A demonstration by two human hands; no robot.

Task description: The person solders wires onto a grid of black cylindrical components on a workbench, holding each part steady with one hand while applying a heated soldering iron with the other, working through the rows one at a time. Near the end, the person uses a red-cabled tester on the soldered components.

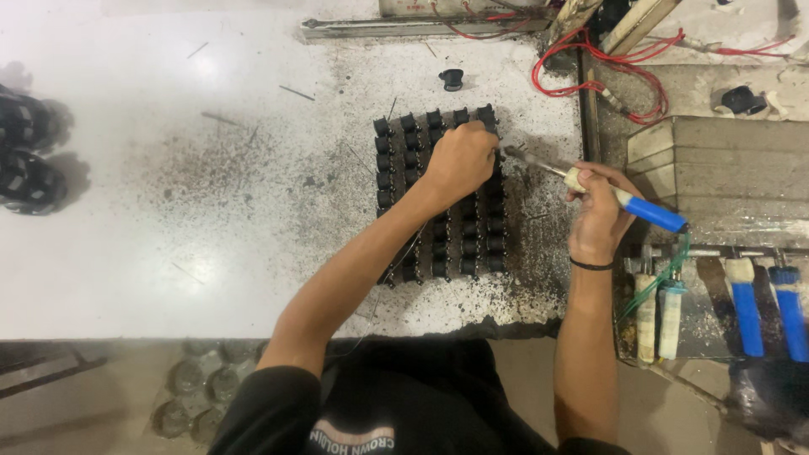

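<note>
Black little parts (468, 240) sit in rows on a dark tray (383, 278) mid-table. Left hand (460, 158) rests curled on them, hiding some. Right hand (600, 211) grips a blue-handled soldering iron (590, 185), tip beside the left hand. Red wires (590, 72) lie upper right; one loose black part (452, 79) lies above.

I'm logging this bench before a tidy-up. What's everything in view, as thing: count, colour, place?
Parts tray: one, black, rows of small black parts, bench centre.
Loose part: one, black, above the tray.
Red wires: a tangle, top right.
Spare irons: several, blue or cream handles, rack at right.
Black objects: two, left edge.
Bench: one, white, soot-stained.
Soldering iron: one, blue handle, in right hand.
Left hand: on the tray's top rows.
Right hand: beside the tray.
</note>
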